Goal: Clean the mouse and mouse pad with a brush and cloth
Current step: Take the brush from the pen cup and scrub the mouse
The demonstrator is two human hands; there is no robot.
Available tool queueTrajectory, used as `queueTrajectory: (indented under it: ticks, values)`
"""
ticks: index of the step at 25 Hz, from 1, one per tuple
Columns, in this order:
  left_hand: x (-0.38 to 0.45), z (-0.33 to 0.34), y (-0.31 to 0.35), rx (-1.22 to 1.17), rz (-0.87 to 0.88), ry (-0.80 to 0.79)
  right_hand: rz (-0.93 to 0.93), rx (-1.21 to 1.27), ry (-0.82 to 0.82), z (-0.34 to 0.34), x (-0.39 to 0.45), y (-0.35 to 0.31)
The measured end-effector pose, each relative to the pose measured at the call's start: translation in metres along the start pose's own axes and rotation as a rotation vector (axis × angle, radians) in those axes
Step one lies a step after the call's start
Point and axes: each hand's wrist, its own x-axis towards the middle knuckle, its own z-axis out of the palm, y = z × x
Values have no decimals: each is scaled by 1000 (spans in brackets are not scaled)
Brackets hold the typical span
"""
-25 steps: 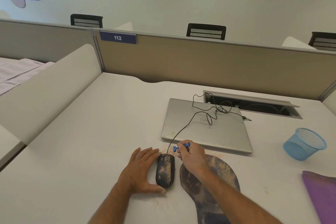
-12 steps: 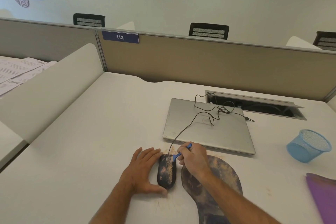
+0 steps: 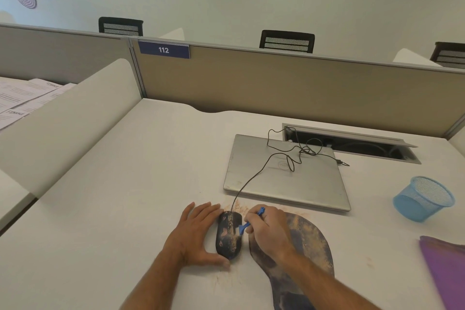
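Right hand (image 3: pixel 268 231) pinching a small blue brush (image 3: pixel 247 225), bristles down on a dusty black mouse (image 3: pixel 228 236); left hand (image 3: pixel 196 234) flat and spread against the mouse's left side, thumb round its near end. Soiled mouse pad (image 3: pixel 307 241) just right of the mouse, purple cloth (image 3: pixel 445 264) at far right, closed laptop (image 3: pixel 284 173) beyond

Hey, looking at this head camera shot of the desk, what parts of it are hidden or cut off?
- Mouse pad: the right hand and forearm cover part of it; the bottom edge crops it.
- Purple cloth: cropped by the right and bottom edges.
- Brush: handle mostly hidden inside the right hand's fingers.
- Mouse: left side hidden by the left hand.
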Motion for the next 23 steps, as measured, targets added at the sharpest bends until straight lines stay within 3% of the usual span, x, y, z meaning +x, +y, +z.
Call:
queueTrajectory:
  ticks: [14, 23]
  values:
    - [0, -1, 1, -8, 6, 13, -87, 121, -27, 5, -32, 21]
    - [-1, 1, 0, -6, 14, 23, -125, 25, -34, 4, -52, 21]
